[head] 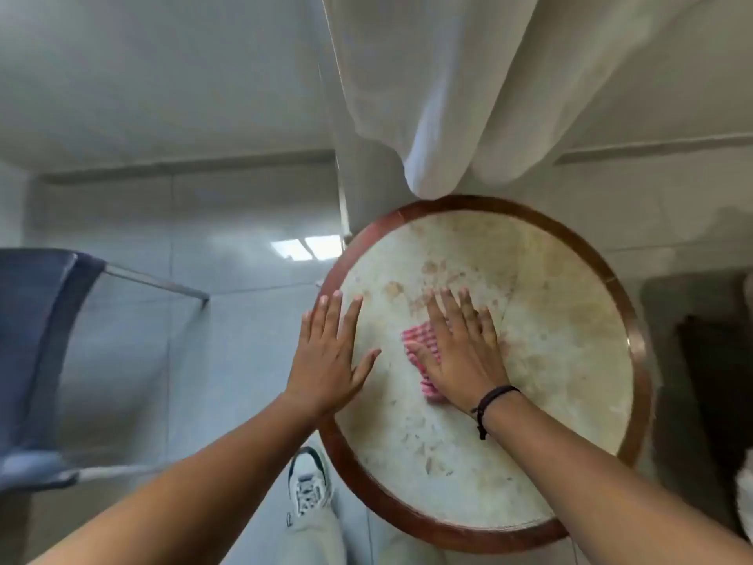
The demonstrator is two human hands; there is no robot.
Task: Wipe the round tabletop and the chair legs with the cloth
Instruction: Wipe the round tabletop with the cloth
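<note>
Round tabletop (529, 360), pale stained stone in a brown wooden rim; a red-and-white checked cloth (421, 352) lies bunched left of its centre; blue chair (36, 360) well apart

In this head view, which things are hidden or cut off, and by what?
1. Cloth: mostly covered by the right hand; its full size is unknown.
2. Chair: cut off by the left edge; legs blurred.
3. Table base: hidden under the tabletop.
4. Tabletop's far rim: partly covered by the curtain.
</note>
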